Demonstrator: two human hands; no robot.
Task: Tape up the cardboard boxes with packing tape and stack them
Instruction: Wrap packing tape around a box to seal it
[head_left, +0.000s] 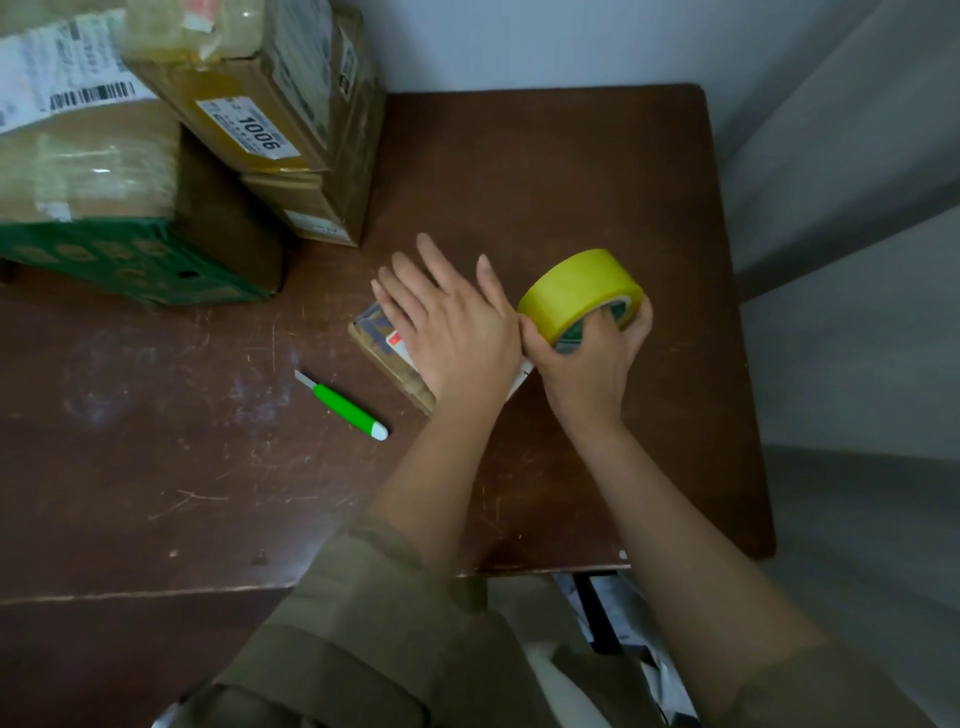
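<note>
A small flat cardboard box (382, 353) lies near the middle of the brown table (571, 182). My left hand (447, 322) presses flat on its top with straight fingers and hides most of it. My right hand (592, 353) grips a roll of yellow packing tape (576, 291) at the box's right end, thumb against the roll's side and fingers curled into its core. The roll stands on edge, touching the box.
A green-handled utility knife (345, 408) lies on the table left of the small box. Taped cardboard boxes (249, 98) are stacked at the back left, beside a large box with a green base (124, 260). A grey wall stands to the right.
</note>
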